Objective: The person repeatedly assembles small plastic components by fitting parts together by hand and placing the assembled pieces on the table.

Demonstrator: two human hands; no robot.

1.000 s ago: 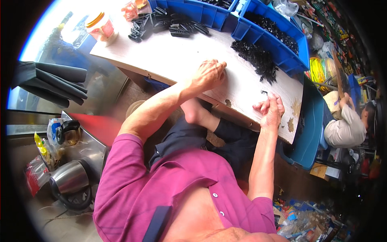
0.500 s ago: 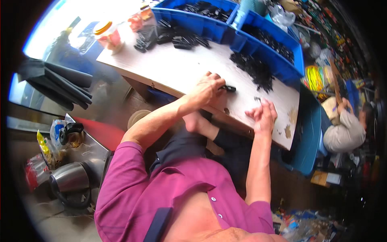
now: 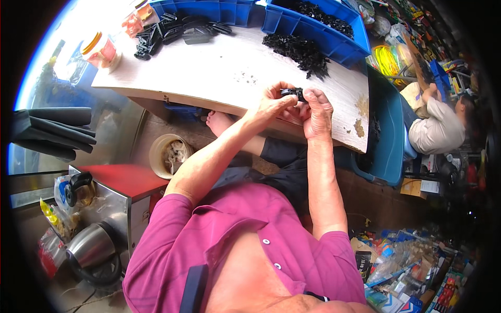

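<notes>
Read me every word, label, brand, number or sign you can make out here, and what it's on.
None is clear enough to quote.
Jar: label too blurred.
Black packet: pale marks, too small.
White label on cardboard box: too small.
Black part between left hand and right hand: no lettering discernible.

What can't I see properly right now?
In the head view:
Small shiny black piece: partly covered by bare left hand and bare right hand.
Left blue plastic bin: inside mostly cut off by top edge.
Round cream bucket: its whitish contents are too small to identify.
</notes>
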